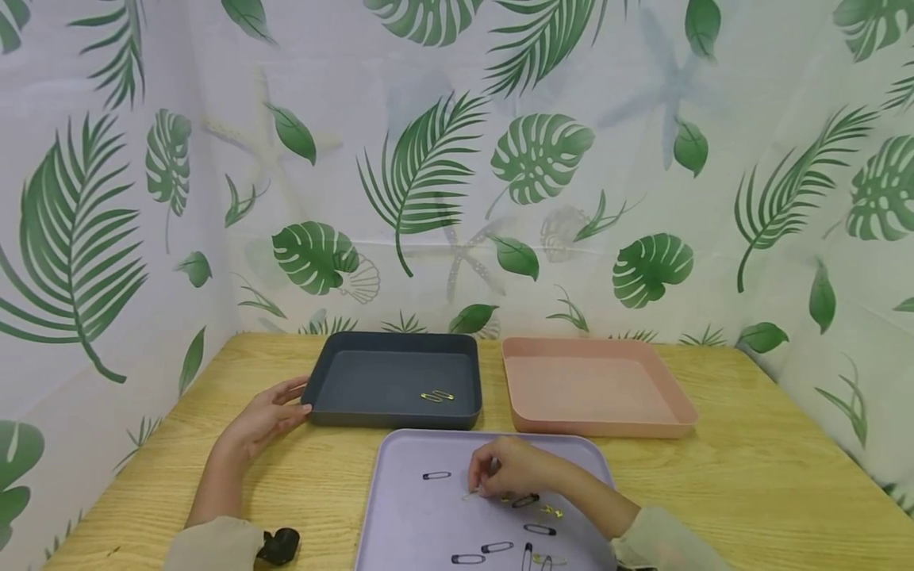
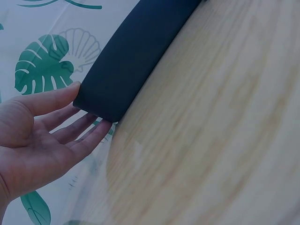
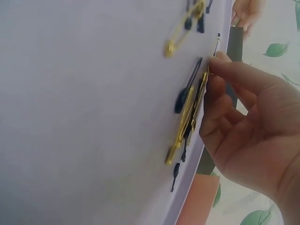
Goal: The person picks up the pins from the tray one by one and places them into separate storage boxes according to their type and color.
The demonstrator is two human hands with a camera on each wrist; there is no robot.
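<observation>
Over the lilac tray (image 1: 414, 523), my right hand (image 1: 516, 466) pinches a small safety pin (image 1: 470, 496) between thumb and fingertips. The right wrist view shows only a bit of it, gold at the fingertips. Black safety pins (image 1: 497, 547) and gold safety pins (image 1: 552, 511) lie scattered on the tray around and below that hand. My left hand (image 1: 266, 416) touches the left end of the dark grey tray (image 1: 393, 419), its thumb at the rim and its fingers fairly straight against the end wall (image 2: 101, 105). Two gold safety pins (image 1: 437, 396) lie inside the dark tray.
A pink tray (image 1: 600, 427) stands right of the dark one, behind the lilac tray. All three rest on a wooden table (image 1: 757, 492). A leaf-patterned cloth (image 1: 457, 182) hangs behind and at both sides. A black object (image 1: 278, 546) is at the left sleeve.
</observation>
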